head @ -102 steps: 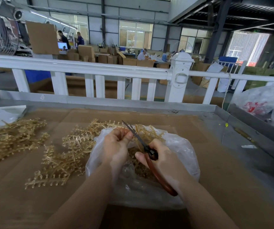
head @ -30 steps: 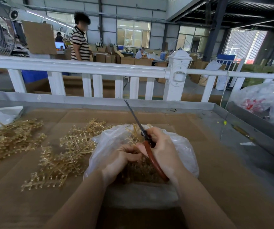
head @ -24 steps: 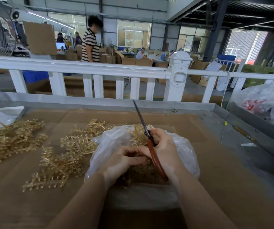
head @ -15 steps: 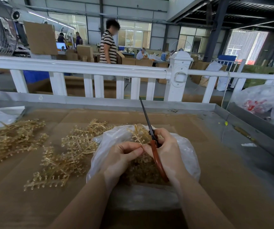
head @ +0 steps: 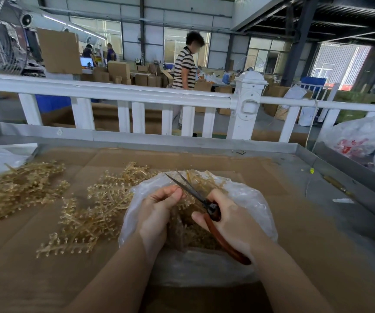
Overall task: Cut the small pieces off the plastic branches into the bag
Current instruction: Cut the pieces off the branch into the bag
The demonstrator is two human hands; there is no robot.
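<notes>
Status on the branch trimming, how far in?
Done: cut pieces fill the bottom of the clear bag. In hand: left hand pinches a branch over it, right hand holds open scissors. Left: two heaps, centre and far left.

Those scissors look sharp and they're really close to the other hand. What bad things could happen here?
The open blades of the scissors in the right hand point at the left hand, whose fingertips pinch a branch right beside them, so a snip could nick a finger. Also, the cut happens near the far edge of the bag, so a clipped piece might fly out onto the cardboard instead of dropping in.
</notes>
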